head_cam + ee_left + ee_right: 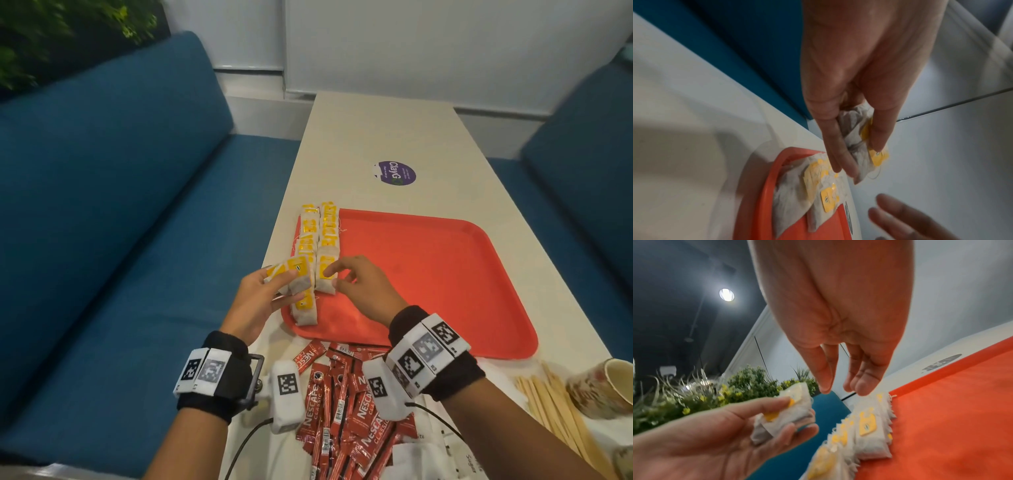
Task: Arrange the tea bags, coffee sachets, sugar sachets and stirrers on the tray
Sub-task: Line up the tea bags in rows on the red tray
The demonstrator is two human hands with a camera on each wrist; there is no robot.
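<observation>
Table-edge blur: left hand [255,303] holds perhaps two tea bags [291,275].

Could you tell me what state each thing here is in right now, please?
Left hand: holds a few tea bags.
Right hand: open, empty, over the rows.
Tea bag rows: two, along the tray's left edge.
Tray: otherwise bare.
Coffee sachets: heaped off the tray.
Stirrers: loose on the table.
Cup: lying on its side.
</observation>
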